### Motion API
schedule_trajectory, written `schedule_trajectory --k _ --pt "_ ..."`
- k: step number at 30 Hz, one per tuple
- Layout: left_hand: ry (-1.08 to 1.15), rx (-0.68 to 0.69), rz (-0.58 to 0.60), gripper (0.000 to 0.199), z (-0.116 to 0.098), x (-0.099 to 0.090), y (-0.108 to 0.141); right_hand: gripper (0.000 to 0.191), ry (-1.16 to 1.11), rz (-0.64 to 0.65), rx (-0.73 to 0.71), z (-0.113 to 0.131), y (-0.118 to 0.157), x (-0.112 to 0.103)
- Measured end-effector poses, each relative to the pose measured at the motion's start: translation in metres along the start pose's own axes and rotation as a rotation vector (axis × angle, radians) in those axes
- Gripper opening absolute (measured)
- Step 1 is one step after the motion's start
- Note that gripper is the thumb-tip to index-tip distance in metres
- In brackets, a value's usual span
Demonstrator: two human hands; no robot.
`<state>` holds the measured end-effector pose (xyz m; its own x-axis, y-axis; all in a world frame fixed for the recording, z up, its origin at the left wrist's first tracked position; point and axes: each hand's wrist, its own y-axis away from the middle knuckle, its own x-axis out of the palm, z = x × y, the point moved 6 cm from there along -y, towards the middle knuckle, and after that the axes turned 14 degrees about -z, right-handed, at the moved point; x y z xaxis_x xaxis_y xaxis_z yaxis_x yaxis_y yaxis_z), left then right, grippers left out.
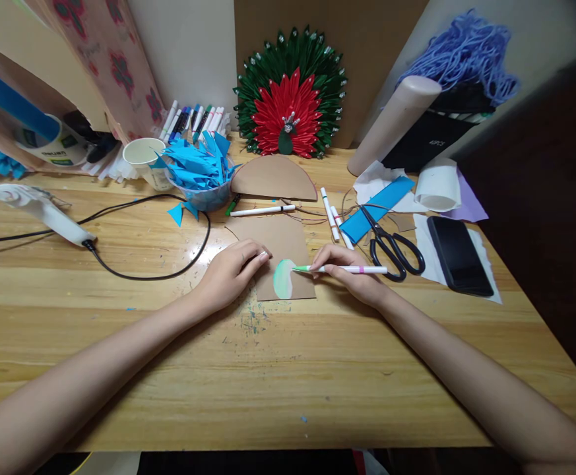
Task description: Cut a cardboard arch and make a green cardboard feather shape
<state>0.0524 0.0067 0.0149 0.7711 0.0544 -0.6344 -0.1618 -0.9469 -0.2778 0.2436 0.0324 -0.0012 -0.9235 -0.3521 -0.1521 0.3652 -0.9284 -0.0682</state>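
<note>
My right hand (344, 269) is closed around a white marker (374, 270) with a green tip, which points left onto a small rounded shape (283, 280). Green covers the shape's left part, while its right part is pale. The shape lies near the front edge of a piece of brown cardboard (280, 232). On the cardboard's left side rests my left hand (235, 269), its fingers bent and pressed together near the thumb; whether anything is between them is hidden. A capped white marker (262, 211) lies across the back of the cardboard, in front of a cardboard half-disc (274, 178).
Black scissors (391, 247), a blue strip (377, 210) and a phone (460, 256) lie to the right. At the left are a glue gun (45, 214) with its looped cable and a tub of blue pieces (203, 191). A red-green fan ornament (290, 99) stands behind.
</note>
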Motion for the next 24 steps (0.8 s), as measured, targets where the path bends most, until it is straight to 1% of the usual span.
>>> schedule_trajectory --k 4,8,13,19,24 --pt "0.002 0.000 -0.003 0.028 0.0001 0.0002 -0.0003 0.013 0.079 0.045 -0.019 -0.0001 0.0026 0.0025" --pt "0.004 0.000 -0.006 0.028 -0.0002 0.0000 -0.0007 0.012 0.159 0.046 -0.070 -0.0003 0.0020 0.0015" --pt "0.010 -0.001 -0.002 0.027 -0.0006 -0.0004 -0.0003 0.012 0.133 0.020 -0.068 -0.0022 -0.0007 -0.0010" --pt "0.008 -0.003 0.002 0.027 -0.0003 -0.0002 -0.0002 0.014 0.043 -0.023 -0.054 0.0011 -0.0020 -0.0027" --pt "0.011 0.002 0.002 0.027 -0.0006 -0.0001 -0.0003 0.011 0.016 -0.008 -0.035 0.0015 -0.0011 -0.0004"
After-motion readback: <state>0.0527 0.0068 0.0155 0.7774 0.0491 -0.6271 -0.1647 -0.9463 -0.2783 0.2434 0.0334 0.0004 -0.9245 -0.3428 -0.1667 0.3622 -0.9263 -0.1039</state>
